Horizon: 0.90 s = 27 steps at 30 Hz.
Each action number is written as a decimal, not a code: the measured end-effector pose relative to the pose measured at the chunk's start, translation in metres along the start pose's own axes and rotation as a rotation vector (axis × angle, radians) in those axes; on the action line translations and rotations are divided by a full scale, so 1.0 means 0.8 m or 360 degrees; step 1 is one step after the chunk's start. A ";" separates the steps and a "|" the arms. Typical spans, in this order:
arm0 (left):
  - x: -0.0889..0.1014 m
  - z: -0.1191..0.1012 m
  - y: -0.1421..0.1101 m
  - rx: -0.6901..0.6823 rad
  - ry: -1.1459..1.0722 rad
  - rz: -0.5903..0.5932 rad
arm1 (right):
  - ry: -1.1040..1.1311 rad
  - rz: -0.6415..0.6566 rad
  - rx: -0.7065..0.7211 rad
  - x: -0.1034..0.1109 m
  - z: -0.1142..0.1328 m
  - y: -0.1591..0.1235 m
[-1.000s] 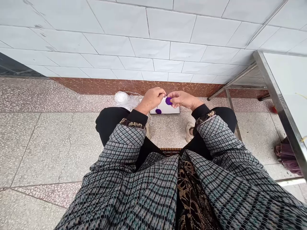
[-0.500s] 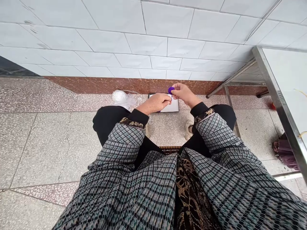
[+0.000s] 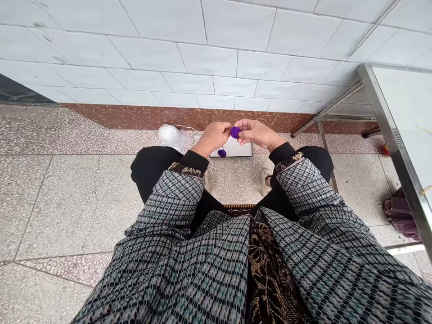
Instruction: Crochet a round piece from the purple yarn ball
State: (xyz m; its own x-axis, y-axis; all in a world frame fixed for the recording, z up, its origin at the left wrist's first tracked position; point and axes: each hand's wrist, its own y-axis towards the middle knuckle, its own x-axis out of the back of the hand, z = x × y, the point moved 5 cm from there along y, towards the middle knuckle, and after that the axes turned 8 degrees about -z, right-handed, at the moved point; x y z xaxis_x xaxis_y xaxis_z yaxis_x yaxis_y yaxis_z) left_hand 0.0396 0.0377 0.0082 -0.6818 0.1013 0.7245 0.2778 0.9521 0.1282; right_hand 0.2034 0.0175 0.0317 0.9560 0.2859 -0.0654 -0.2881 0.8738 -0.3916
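Tiled wall (image 3: 207, 63) ahead. Your right hand (image 3: 253, 133) holds the purple piece (image 3: 235, 132) over the board (image 3: 240, 149); left hand (image 3: 214, 136) pinched narrow just beside, contents hidden. Purple bit (image 3: 222, 153): board's near-left corner.

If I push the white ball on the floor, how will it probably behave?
The white ball may roll, since it looks round. It is probably light for its size and soft, because it seems to be wound yarn. The thin plastic bag against its side might slow it or slide along.
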 end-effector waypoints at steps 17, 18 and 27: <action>0.004 -0.011 -0.004 -0.0317 -0.0049 0.0020 | -0.0545 -0.0209 -0.0135 0.009 -0.007 0.008; 0.007 -0.010 -0.003 -0.0307 -0.0046 -0.0019 | -0.0492 -0.0153 -0.0139 0.007 -0.007 0.006; 0.005 0.000 0.003 -0.0120 -0.0116 -0.0139 | 0.0175 0.0011 -0.0017 0.010 -0.005 0.011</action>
State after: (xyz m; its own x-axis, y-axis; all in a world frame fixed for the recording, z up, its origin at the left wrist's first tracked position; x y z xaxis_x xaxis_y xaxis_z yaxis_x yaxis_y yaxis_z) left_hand 0.0371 0.0403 0.0114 -0.7521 0.0424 0.6577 0.2634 0.9341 0.2409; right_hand 0.2085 0.0259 0.0238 0.9545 0.2465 -0.1680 -0.2946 0.8677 -0.4004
